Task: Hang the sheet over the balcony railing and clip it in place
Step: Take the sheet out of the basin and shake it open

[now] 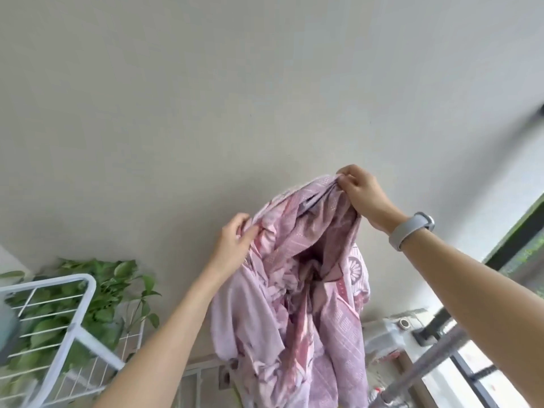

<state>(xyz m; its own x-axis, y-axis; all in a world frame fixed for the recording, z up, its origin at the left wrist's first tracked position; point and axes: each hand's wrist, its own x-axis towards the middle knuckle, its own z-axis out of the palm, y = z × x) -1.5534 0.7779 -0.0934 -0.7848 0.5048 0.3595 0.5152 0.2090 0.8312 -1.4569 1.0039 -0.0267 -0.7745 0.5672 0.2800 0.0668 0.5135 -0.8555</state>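
Both hands held the bunched pink sheet [309,275] up: left grip [235,240] clenched on its edge, right grip [357,191] pinching top, above metal railing [426,366].

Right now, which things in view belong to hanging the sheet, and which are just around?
For the job: sheet, gripped by left hand and right hand; metal rail at lower right.
Just around: white drying rack, leafy plant, wristband.

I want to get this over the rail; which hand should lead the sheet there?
Probably the right hand: it grips the sheet higher, on the side where the metal rail runs. The left hand holds the far edge.
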